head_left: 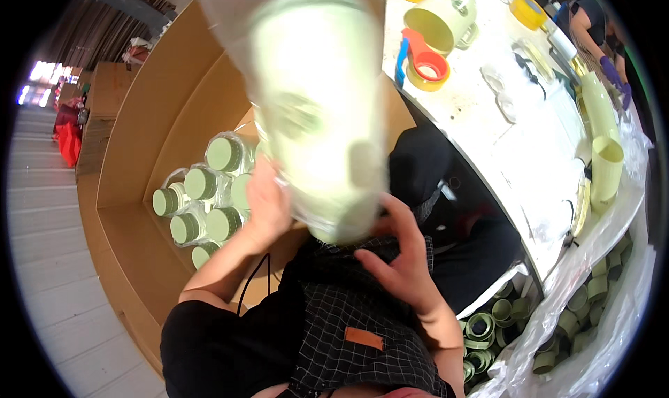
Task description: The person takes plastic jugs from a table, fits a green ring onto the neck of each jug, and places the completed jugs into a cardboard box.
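A large pale green bottle-like container (317, 112) in a clear plastic bag rises in front of me, close to the camera and blurred. My left hand (270, 199) grips its lower left side, the fingers partly hidden by it. My right hand (401, 255) is at its lower right edge with thumb and fingers apart; I cannot tell whether the fingertips touch it. To the left, inside an open cardboard box (132, 251), several bagged containers with round green caps (223, 224) stand together.
On the white table (481, 105) at right are a tape dispenser (425, 67), a green mug (442, 20), a yellow tape roll (527, 11) and green cylinders (605, 164). Plastic-lined bins of green parts (578, 307) stand at lower right. A co-worker's gloved hand (613, 77) shows far right.
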A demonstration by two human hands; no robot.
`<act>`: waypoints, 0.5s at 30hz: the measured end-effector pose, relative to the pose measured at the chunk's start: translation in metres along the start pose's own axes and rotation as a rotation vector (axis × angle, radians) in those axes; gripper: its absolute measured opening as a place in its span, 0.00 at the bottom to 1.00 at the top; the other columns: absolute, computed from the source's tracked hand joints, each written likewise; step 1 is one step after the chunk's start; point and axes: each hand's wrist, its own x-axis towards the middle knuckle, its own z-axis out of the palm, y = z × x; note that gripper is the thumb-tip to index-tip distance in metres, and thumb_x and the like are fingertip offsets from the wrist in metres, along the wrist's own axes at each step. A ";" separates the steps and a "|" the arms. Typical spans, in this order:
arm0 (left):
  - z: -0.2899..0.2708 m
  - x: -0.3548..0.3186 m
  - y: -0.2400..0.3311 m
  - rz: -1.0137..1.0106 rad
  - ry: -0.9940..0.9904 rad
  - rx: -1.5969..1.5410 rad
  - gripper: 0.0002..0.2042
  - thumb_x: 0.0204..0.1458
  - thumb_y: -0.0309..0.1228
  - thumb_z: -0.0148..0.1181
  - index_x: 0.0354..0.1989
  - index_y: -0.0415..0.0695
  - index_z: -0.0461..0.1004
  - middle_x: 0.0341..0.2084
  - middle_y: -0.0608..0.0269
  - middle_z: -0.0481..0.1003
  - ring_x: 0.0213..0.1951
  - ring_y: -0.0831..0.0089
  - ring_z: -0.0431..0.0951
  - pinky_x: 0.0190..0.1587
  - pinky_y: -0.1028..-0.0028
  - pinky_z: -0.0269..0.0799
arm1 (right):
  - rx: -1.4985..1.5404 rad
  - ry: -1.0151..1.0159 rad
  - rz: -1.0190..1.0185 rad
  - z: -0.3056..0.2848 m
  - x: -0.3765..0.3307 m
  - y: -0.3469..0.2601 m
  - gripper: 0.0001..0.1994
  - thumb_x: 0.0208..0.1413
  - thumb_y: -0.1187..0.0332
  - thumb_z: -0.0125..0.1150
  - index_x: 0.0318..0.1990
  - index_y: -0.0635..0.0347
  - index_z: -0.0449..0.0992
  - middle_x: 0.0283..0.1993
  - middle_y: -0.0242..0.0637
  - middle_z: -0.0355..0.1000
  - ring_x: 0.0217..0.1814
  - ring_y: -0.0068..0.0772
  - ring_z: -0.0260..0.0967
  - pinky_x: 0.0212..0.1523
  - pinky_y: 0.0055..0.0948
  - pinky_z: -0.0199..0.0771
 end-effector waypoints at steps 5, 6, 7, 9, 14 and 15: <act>-0.027 0.049 -0.155 -0.556 0.000 -0.183 0.17 0.67 0.36 0.42 0.47 0.34 0.73 0.37 0.54 0.77 0.42 0.64 0.76 0.46 0.66 0.70 | 0.086 -0.151 -0.253 0.029 0.043 -0.022 0.33 0.48 0.78 0.69 0.64 0.62 0.64 0.54 0.43 0.73 0.46 0.38 0.75 0.50 0.32 0.75; -0.018 0.061 -0.177 -0.702 0.001 -0.217 0.18 0.67 0.37 0.40 0.45 0.34 0.73 0.33 0.55 0.75 0.35 0.66 0.74 0.39 0.66 0.69 | 0.080 -0.164 -0.204 0.028 0.035 -0.013 0.31 0.49 0.79 0.67 0.63 0.63 0.65 0.53 0.42 0.74 0.47 0.35 0.74 0.52 0.31 0.74; -0.009 0.071 -0.196 -0.847 0.001 -0.251 0.19 0.68 0.39 0.39 0.43 0.35 0.74 0.28 0.57 0.74 0.29 0.67 0.73 0.32 0.65 0.68 | 0.074 -0.175 -0.154 0.025 0.026 -0.004 0.30 0.50 0.80 0.66 0.63 0.63 0.66 0.53 0.42 0.74 0.49 0.33 0.74 0.53 0.30 0.73; -0.029 0.057 -0.283 -1.046 -0.211 -0.096 0.17 0.63 0.37 0.46 0.41 0.32 0.73 0.21 0.58 0.73 0.16 0.67 0.67 0.17 0.63 0.59 | 0.143 -0.123 0.015 0.023 0.002 0.010 0.25 0.53 0.80 0.63 0.60 0.63 0.68 0.51 0.40 0.75 0.48 0.30 0.74 0.53 0.28 0.73; -0.021 0.040 -0.238 -0.910 -0.355 0.115 0.18 0.55 0.29 0.55 0.49 0.27 0.67 0.30 0.44 0.78 0.25 0.55 0.80 0.25 0.56 0.72 | 0.215 0.168 0.312 0.011 -0.052 0.065 0.17 0.59 0.78 0.59 0.55 0.63 0.71 0.47 0.36 0.76 0.48 0.23 0.72 0.51 0.24 0.72; -0.040 0.022 -0.221 -0.676 -0.218 0.305 0.21 0.55 0.29 0.55 0.55 0.28 0.65 0.41 0.40 0.75 0.40 0.52 0.76 0.42 0.56 0.69 | 0.236 0.178 0.331 0.012 -0.055 0.070 0.16 0.59 0.77 0.60 0.55 0.64 0.72 0.46 0.36 0.76 0.47 0.23 0.73 0.50 0.24 0.72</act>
